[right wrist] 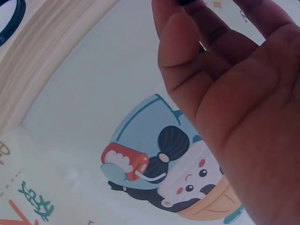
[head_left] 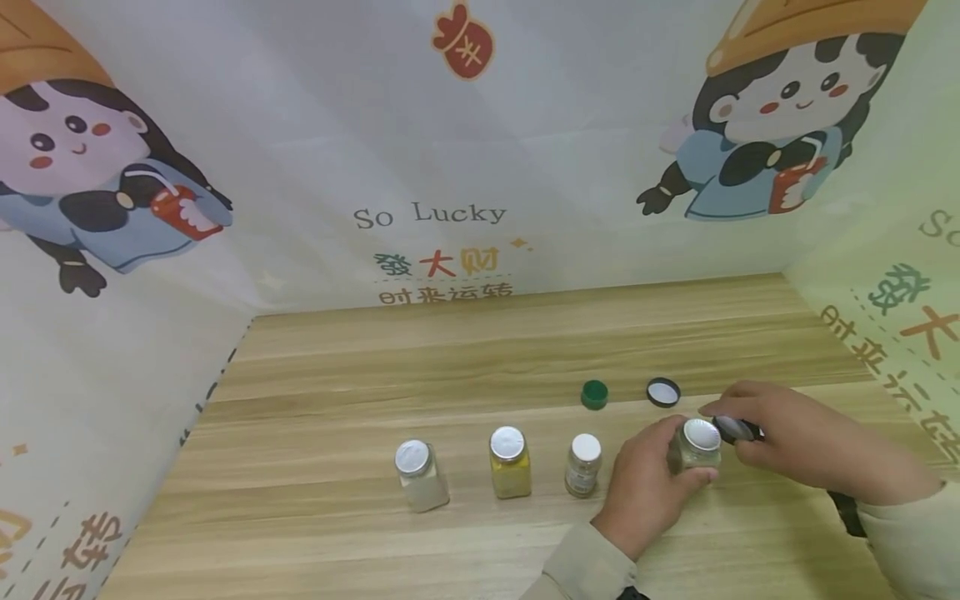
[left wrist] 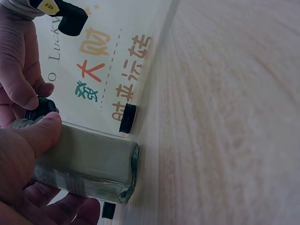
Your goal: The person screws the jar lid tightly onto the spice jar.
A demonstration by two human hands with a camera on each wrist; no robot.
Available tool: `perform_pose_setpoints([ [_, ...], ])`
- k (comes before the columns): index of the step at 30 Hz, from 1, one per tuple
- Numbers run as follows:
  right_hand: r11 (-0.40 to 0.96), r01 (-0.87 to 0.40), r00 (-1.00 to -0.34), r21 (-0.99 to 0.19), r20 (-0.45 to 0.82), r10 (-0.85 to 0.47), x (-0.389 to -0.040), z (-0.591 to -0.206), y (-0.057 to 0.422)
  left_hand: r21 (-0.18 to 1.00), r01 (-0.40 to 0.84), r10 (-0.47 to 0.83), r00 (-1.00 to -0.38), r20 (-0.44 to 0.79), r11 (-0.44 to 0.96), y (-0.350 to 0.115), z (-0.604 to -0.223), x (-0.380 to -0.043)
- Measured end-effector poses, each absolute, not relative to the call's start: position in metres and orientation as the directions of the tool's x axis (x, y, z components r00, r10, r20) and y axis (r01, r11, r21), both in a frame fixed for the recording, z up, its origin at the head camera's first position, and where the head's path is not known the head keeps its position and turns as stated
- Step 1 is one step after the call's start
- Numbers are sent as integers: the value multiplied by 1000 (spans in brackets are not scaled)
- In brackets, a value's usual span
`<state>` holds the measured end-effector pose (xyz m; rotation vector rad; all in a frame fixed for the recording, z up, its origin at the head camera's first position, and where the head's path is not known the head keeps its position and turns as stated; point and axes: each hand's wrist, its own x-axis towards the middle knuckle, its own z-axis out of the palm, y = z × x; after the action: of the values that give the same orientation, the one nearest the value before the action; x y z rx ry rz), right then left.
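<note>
My left hand (head_left: 647,490) grips a clear glass jar (head_left: 697,454), its mouth covered by a silvery seal. In the left wrist view the jar (left wrist: 89,154) is held above the table, thumb on one side and fingers round the other. Just right of it, my right hand (head_left: 798,429) pinches a black lid (head_left: 735,428) close to the jar's mouth. The left wrist view shows this lid (left wrist: 41,108) partly hidden behind the left thumb. In the right wrist view only a dark sliver shows at the fingertips (right wrist: 180,35).
Left of my hands stand a small white-capped bottle (head_left: 583,467), a silver-topped jar of yellow contents (head_left: 511,467) and a silver-topped jar of pale contents (head_left: 422,479). Behind lie a green cap (head_left: 595,394) and a black-rimmed lid (head_left: 663,392). A printed cloth (head_left: 315,150) surrounds the wooden table (head_left: 322,392).
</note>
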<state>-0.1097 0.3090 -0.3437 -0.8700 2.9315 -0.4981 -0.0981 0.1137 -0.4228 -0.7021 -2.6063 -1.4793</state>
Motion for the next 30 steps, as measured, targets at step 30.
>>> perform_pose_setpoints([
  [30,660,-712,-683,-239,457,-570,-100,-344,280,765,418,355,-897,263,489,112,-421,-98],
])
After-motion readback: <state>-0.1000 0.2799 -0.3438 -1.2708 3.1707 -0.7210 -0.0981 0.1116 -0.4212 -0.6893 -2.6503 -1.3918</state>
